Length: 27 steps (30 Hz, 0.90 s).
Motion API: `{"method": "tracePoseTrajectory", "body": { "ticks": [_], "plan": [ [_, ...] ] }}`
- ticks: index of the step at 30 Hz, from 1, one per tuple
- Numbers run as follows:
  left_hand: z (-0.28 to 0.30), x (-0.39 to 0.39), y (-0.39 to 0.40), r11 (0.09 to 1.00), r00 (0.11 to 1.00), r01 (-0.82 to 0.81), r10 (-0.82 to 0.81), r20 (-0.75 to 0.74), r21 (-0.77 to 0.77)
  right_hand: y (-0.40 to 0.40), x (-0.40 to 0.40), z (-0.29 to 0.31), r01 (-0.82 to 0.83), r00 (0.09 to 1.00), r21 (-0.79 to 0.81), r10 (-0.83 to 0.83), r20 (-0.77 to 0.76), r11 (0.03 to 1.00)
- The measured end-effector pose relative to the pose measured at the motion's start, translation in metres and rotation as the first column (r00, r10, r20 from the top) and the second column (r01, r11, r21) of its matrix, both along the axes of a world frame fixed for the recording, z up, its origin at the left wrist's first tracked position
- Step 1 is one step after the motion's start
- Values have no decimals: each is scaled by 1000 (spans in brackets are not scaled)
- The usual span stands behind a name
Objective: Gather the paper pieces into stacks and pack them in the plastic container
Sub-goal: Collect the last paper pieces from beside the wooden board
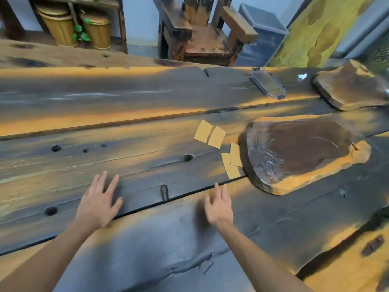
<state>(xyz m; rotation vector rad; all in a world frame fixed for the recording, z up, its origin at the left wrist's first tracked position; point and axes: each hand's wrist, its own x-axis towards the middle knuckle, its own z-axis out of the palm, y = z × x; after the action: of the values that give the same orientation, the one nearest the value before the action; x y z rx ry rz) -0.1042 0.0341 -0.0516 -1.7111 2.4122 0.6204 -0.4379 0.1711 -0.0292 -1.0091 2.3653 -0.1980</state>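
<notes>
Paper pieces, four tan rectangles, lie on the dark plank table (pixel 147 98) ahead of me and to the right. Far left, beyond the table, two woven baskets (pixel 73 28) sit under a shelf. My left hand (pixel 99 201) lies flat on the planks, fingers spread, grip apart, holding nothing. My right hand (pixel 219 207) hovers or rests on the wood just short of the papers, fingers straight and relaxed, grip apart too, empty. Past it comes the first pair of paper pieces (pixel 210 134), side by side. Nearer me, the second pair (pixel 232 160) overlaps, touching the edge of a big wooden slab (pixel 299 152). A wooden chair (pixel 202 32) stands behind the table. Further right, near the table's back edge, the clear plastic container (pixel 268 84) lies well apart from the papers. A second slab (pixel 349 85) sits far right.
</notes>
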Motion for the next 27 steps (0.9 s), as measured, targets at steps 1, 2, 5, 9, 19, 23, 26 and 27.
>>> {"method": "tracePoseTrajectory", "body": {
  "ticks": [1, 2, 5, 9, 19, 23, 26, 27],
  "plan": [
    [-6, -24, -4, 1000, 1000, 10, -10, 3, 2, -1, -21, -4, -29, 999, 3, 29, -26, 1000],
    [-9, -51, -10, 1000, 1000, 23, -23, 2, 3, -3, -41, -8, -60, 997, 7, 60, -52, 998],
    [-11, -139, -28, 996, 995, 86, -86, -41, -10, -16, -93, -19, -113, 989, -4, 113, -97, 994],
    [-5, -243, -59, 970, 967, 235, -240, -83, -67, -42, -138, -27, -128, 983, -65, 118, -138, 990],
    [-25, -400, -140, 966, 953, 245, -255, -162, -77, -130, -144, -44, -220, 973, -321, 184, -138, 921],
    [-43, -393, -143, 989, 979, 150, -147, -142, 10, -183, -146, -52, -140, 990, -261, 126, -69, 955],
    [-45, -372, -138, 981, 967, 195, -194, -167, -6, -198, -128, -61, -115, 993, -145, 111, -33, 983],
    [-44, -364, -136, 984, 966, 178, -177, -191, -12, -196, -117, -63, -121, 992, -158, 115, -44, 980]
  ]
}}
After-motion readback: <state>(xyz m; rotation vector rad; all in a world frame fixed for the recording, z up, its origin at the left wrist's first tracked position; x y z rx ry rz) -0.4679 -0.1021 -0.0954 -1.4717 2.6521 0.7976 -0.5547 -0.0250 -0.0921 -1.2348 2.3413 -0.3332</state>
